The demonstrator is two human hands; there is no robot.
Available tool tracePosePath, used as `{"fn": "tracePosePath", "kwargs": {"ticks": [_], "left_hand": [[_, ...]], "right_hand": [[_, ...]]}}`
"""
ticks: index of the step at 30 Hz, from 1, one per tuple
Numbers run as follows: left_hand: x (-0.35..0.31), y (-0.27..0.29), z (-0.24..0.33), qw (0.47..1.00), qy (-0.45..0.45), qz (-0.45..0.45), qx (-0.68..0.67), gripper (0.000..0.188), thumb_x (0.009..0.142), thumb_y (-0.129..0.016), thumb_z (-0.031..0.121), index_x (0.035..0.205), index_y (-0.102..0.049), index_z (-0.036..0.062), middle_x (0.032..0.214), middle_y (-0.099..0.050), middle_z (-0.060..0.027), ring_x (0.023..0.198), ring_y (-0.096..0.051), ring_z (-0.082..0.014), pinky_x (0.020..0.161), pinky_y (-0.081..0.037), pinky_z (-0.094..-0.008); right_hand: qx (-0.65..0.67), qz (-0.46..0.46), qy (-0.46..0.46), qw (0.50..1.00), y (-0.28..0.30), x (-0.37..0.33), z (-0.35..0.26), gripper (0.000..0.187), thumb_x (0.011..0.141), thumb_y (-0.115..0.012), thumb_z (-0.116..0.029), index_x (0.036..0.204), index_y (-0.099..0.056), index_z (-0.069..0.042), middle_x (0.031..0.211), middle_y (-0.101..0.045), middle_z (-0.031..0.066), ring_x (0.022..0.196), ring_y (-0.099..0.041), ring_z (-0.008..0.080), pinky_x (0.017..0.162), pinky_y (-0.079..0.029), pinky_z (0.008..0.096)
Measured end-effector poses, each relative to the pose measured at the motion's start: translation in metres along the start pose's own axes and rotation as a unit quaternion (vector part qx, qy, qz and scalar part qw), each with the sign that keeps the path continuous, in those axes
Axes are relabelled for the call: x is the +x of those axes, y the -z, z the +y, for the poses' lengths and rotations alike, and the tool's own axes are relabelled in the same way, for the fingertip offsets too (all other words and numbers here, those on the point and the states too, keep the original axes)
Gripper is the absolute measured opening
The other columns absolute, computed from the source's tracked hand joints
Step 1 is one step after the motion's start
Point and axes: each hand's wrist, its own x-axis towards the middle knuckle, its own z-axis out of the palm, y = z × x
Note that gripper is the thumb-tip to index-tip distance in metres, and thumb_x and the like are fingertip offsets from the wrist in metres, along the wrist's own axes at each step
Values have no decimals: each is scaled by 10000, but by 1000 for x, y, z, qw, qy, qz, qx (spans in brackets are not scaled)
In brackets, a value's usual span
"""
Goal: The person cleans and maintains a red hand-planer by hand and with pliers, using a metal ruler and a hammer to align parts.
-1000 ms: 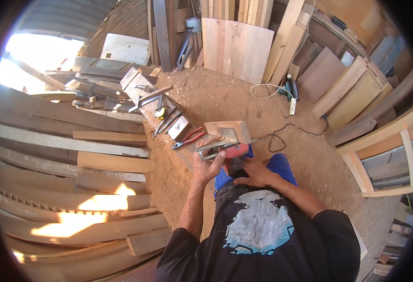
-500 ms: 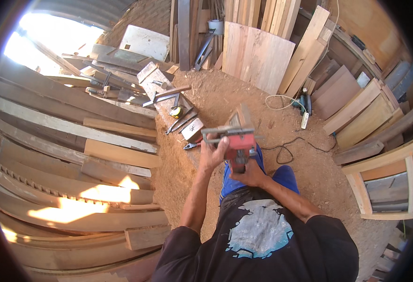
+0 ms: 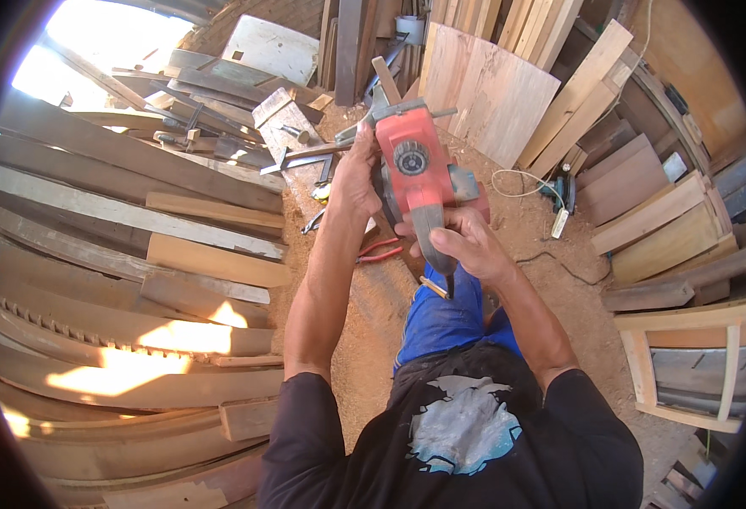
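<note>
A red electric hand planer (image 3: 409, 140) with a dark round knob and a grey handle is raised in front of me, tilted. My left hand (image 3: 358, 182) is closed on its left side near the front, its thumb pointing up. My right hand (image 3: 472, 242) is wrapped round the rear handle, from which a black cord end hangs over my blue trousers. A short wooden strip (image 3: 385, 81) shows just beyond the planer's front end; whether they touch I cannot tell. Below my left forearm lie red-handled pliers (image 3: 379, 252).
A narrow plank bench (image 3: 275, 114) ahead carries a square (image 3: 305, 159) and a yellow tape measure (image 3: 321, 193). Long boards (image 3: 135, 216) are stacked at left. Panels (image 3: 487, 89) lean at the back. At right are a green power tool (image 3: 562, 192) and a wooden frame (image 3: 636, 365).
The planer has been lifted up and away from my lap and turned, so its knob side now shows. Both hands moved forward with it; the pliers are now fully visible.
</note>
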Motion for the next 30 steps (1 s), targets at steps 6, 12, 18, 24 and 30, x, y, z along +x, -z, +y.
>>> {"fn": "tracePosePath", "kwargs": {"ticks": [6,12,18,24,30], "left_hand": [[33,4,-54,997,65,24,-17,523,1104,-462,492,1341,-612,51,1279,-664,-166,1159,-656,-290,1011,-573,-497],[47,5,-140,954,285,97,3,555,1091,-448,543,1321,-626,69,1268,-657,-141,1064,-672,-272,955,-575,-484],[-2,29,-208,930,291,107,196,647,1086,-430,559,1432,-548,25,1330,-643,-192,1181,-631,-277,1033,-504,-497],[-48,20,-165,938,215,-113,246,355,1086,-603,257,1360,-569,34,1150,-711,-99,978,-672,-157,859,-559,-317],[-49,7,-121,864,148,-266,400,342,972,-758,150,1242,-586,28,955,-725,-61,859,-678,-129,759,-556,-297]], "right_hand": [[-57,90,12,994,24,-7,30,581,967,-700,-534,1174,-638,5,829,-636,9,736,-614,78,661,-518,272],[86,211,-84,970,60,-25,2,384,995,-712,-408,1065,-632,-39,750,-611,6,592,-577,84,536,-478,266],[345,327,-89,875,111,-15,32,210,1027,-690,-307,1022,-591,-122,794,-621,6,596,-607,127,537,-542,322],[302,408,-75,858,145,-24,30,275,1010,-710,-365,919,-595,-132,726,-621,14,564,-619,153,513,-533,346],[363,402,-33,840,140,-11,54,285,1002,-719,-379,927,-598,-132,731,-624,20,587,-619,175,553,-539,377]]}}
